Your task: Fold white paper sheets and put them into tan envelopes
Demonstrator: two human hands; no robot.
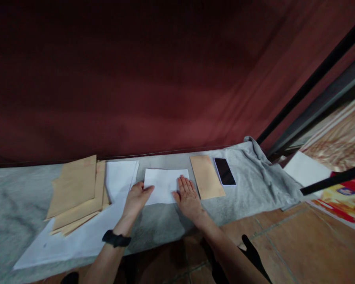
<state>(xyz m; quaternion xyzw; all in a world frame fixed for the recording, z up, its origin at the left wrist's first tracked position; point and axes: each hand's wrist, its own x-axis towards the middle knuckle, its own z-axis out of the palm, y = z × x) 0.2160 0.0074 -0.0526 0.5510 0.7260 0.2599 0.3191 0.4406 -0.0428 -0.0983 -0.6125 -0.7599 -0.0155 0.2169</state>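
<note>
A white sheet of paper [162, 185] with a crease near its middle lies on the grey cloth between my hands. My left hand [137, 197] pinches its left edge, the thumb on top and the fingers partly hidden. Flat on the right part of the paper rests my right hand [189, 199], its fingers stretched out. Just to the right is a brown envelope [207, 177], and beside that a phone [225, 171] with a dark screen. Several more brown envelopes [73, 185] are heaped on the left, on top of large white sheets [85, 242].
Grey cloth [254, 181] covers the long narrow surface, bunched at its right end. A dark red fabric wall [165, 98] rises behind. Black poles [310, 81] slant on the right, near a colourful printed box [343, 201]. Brown floor tiles [322, 244] lie below.
</note>
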